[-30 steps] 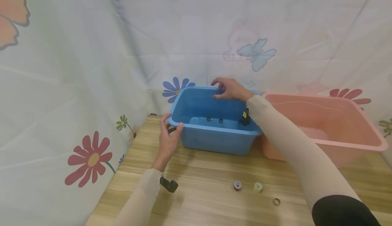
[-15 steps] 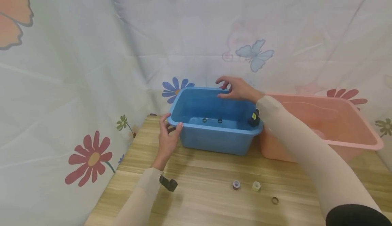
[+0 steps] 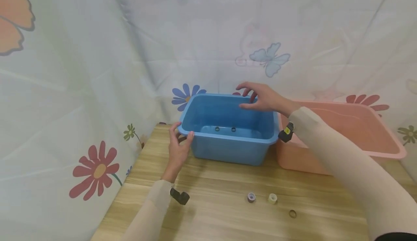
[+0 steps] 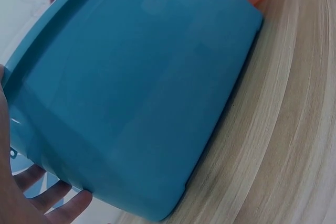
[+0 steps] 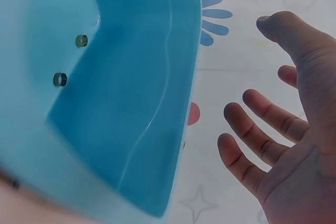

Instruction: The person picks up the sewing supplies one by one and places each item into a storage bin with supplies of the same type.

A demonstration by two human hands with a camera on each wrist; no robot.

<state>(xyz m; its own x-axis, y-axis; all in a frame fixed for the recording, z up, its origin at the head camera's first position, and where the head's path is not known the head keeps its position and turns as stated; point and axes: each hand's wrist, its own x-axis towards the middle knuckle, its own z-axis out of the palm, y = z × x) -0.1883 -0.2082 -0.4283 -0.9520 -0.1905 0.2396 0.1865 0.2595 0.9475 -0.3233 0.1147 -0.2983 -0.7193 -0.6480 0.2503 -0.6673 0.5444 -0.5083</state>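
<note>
A blue plastic tub (image 3: 228, 149) stands on the table, with two small rings, one (image 3: 217, 129) left of the other (image 3: 233, 129), lying on its floor. My left hand (image 3: 178, 152) holds the tub's front left corner, thumb at the front rim and fingers against the end wall; the left wrist view has these fingers (image 4: 55, 195) spread along the outside. Over the back right rim hovers my right hand (image 3: 265, 98). Its fingers are loosely bent and apart from the thumb, and nothing lies between them in the right wrist view.
A pink tub (image 3: 358, 125) stands right beside the blue one, partly behind my right forearm. Nearer on the wooden table (image 3: 208, 215) lie a purplish small roll (image 3: 251, 197), a pale yellow roll (image 3: 272, 198) and a thin dark ring (image 3: 290, 213). A printed curtain (image 3: 195, 34) hangs behind.
My right hand has drifted to the right along the tub's back rim, its wrist now over the gap between the tubs. My left hand keeps its place on the corner.
</note>
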